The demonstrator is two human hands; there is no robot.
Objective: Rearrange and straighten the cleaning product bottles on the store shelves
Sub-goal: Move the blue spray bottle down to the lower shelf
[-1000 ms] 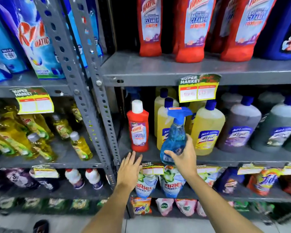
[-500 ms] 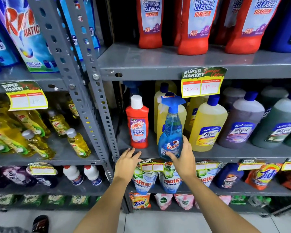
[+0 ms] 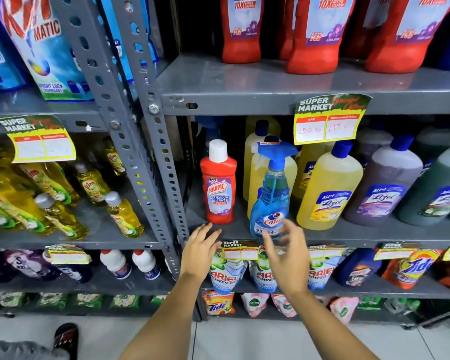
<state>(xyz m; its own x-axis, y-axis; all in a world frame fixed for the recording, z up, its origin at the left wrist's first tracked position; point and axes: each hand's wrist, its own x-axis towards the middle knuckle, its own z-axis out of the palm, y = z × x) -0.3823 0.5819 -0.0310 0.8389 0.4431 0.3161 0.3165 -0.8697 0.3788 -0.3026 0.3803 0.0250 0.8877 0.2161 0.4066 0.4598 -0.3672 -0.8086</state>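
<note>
A yellow-and-green paper price tag (image 3: pixel 329 119) reading "250 Rs" hangs from the edge of the upper grey metal shelf. A perforated grey steel upright (image 3: pixel 151 141) divides the two bays. Below, a black sandal (image 3: pixel 66 338) rests on the pale tiled floor (image 3: pixel 244 341).

The right hand (image 3: pixel 286 258) is showing motion blur, so its fingers are smearing across the foot of the blue spray bottle (image 3: pixel 272 201) and hiding the lower label. The top edge is cutting off the red cleaner bottles (image 3: pixel 240 29) above their labels. The left price tag (image 3: pixel 40 142) is reading too faint to make out. Another spray bottle (image 3: pixel 211 126) is sitting in shadow behind the small red bottle (image 3: pixel 218 185), mostly hidden.
</note>
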